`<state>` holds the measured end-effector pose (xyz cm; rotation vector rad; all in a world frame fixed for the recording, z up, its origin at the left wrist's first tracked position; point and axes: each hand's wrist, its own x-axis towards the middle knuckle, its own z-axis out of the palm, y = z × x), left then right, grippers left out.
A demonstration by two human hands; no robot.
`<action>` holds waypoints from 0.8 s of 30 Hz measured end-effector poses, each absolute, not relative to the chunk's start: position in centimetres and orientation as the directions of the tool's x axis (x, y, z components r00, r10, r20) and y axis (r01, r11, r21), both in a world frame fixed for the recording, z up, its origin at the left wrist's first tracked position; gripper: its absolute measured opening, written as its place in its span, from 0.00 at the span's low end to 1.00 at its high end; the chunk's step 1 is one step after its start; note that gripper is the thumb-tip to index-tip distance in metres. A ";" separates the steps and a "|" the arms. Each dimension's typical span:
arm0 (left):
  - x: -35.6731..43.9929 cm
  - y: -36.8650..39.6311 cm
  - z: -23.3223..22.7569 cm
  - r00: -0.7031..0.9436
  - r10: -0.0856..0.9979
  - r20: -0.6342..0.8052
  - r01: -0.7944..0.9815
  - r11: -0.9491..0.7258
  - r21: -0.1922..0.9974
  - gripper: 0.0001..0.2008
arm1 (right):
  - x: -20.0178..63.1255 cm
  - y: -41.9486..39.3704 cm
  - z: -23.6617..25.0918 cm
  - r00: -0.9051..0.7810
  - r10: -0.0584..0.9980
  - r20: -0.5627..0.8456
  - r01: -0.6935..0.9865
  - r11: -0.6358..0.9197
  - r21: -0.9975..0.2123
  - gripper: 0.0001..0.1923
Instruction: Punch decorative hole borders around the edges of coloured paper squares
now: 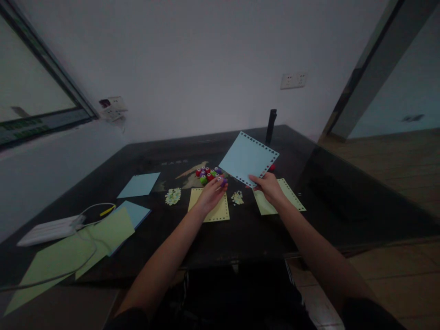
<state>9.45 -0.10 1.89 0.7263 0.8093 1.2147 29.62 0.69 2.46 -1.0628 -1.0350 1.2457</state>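
My right hand (269, 186) pinches the near corner of a light blue paper sheet (248, 158) with punched holes along its edges and holds it tilted above the dark table (240, 229). My left hand (212, 191) grips a small purple hole punch (223, 182) just left of that sheet. Under my left hand lies a yellow sheet (215, 211) with punched edges. A pale green punched sheet (290, 197) lies under my right hand. A cluster of small red, green and purple punches (207, 174) sits just beyond my left hand.
Two piles of punched paper scraps (173, 196) (237, 197) lie on the table. Blue sheets (140, 184), green sheets (79, 250), a white power strip (48, 230) and its cable occupy the left side. A black upright post (270, 126) stands at the back.
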 end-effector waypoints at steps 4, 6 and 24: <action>10.1 -1.0 1.7 0.121 0.982 -0.146 -0.585 0.190 0.788 0.11 | 29.5 0.7 2.2 0.044 0.999 0.031 -0.170 0.038 -0.985 0.14; 10.1 -1.2 1.7 0.134 0.981 -0.139 -0.593 0.192 0.782 0.12 | 29.4 0.7 2.0 0.048 0.997 0.058 -0.136 0.064 -0.989 0.14; 10.5 -2.0 1.8 0.170 0.978 -0.120 -0.602 0.200 0.773 0.11 | 29.0 1.2 0.7 0.050 0.973 0.227 0.070 0.224 -0.972 0.17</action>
